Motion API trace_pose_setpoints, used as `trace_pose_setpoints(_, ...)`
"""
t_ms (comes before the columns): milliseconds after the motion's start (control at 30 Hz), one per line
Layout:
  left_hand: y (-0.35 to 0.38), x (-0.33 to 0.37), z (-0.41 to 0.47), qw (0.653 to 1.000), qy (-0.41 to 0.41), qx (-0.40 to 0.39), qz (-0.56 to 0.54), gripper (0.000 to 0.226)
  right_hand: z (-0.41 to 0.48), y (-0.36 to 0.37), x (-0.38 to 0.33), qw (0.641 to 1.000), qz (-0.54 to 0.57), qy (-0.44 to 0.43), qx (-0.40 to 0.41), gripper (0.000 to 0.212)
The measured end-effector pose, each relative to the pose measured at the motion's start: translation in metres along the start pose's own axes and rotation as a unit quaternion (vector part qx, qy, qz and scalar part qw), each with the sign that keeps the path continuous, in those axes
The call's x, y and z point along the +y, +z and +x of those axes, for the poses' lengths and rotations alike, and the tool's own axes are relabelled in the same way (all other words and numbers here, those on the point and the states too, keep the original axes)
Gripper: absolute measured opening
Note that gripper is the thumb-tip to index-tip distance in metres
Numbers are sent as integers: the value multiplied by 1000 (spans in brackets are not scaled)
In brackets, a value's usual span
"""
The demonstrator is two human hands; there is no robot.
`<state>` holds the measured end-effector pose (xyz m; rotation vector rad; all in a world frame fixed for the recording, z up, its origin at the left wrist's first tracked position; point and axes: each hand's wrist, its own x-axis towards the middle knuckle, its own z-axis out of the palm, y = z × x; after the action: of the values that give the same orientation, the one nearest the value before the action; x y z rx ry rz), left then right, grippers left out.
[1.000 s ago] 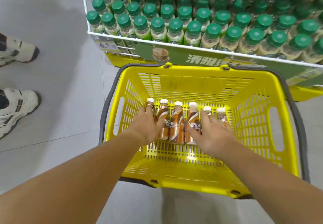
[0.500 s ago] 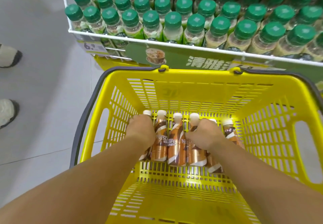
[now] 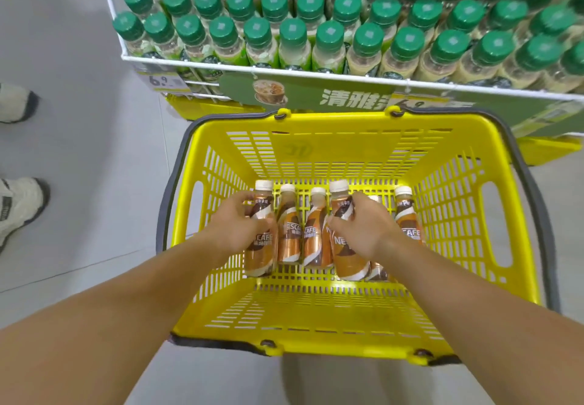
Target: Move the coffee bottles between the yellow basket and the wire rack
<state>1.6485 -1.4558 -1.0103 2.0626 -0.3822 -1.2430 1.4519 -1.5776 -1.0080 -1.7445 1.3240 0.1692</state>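
1. My left hand [image 3: 235, 226] is wrapped around the bottle at the left end [image 3: 260, 240]. My fingers pinch it near the top, just under the white cap.
2. My right hand [image 3: 363, 231] is wrapped around another bottle [image 3: 343, 246], the fourth one along, also up high.
3. Both bottles look lifted a bit above the other bottles [image 3: 289, 231] in the row. The row stands on the floor of the yellow basket [image 3: 316, 335].
4. The bottles look full, so I think they are a bit heavy. The shiny wrap may be slippery.
5. I think the best place to hold is the thin part under the cap, with my thumb on one side.
6. The rack [image 3: 284, 71] is just behind the basket. It is full of green-cap bottles [image 3: 292, 35].
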Motion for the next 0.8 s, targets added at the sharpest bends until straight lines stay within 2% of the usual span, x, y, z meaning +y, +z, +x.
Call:
trace_pose_setpoints(133,-7,44,-36,998,29,-19,-55,44,-39,-38,-34,998,14,-46,36,25)
trace_pose_setpoints(367,-41,159,-130,989,93,-65,-99,41,-121,-143,-115,992,69,-69,78,25)
trace_pose_setpoints(533,-88,269,-215,979,147,-95,-100,43,-196,-235,-203,987,46,-102,113,28)
trace_pose_setpoints(800,-186,461,-386,963,255,-65,-67,42,-352,-398,-363,970,72,-165,164,24)
